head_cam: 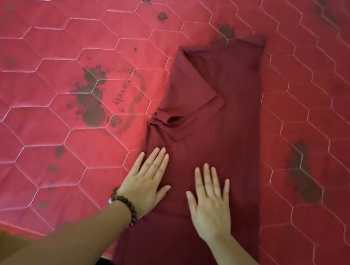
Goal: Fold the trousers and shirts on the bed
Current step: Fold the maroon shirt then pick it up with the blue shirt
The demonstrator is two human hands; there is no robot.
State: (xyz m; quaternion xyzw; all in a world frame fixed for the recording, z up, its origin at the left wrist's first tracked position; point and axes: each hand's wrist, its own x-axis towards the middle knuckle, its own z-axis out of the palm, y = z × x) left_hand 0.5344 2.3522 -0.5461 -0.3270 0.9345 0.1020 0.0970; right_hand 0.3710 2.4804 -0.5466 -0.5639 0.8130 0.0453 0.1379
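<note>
A dark maroon shirt (220, 107) lies lengthwise on the bed as a long narrow strip, its sides folded in and a sleeve folded across the upper left. The collar end points away from me. Some fabric is bunched at its left edge near the middle. My left hand (146, 181), with a bead bracelet on the wrist, presses flat on the shirt's lower left edge, fingers straight. My right hand (211, 198) lies flat beside it on the lower middle of the shirt, fingers spread. No trousers are in view.
The bed is covered by a red quilted spread (51, 132) with hexagon stitching and dark flower prints. Its near edge (9, 223) runs along the lower left, with brown floor below. The shirt's hem hangs at the bed's front edge.
</note>
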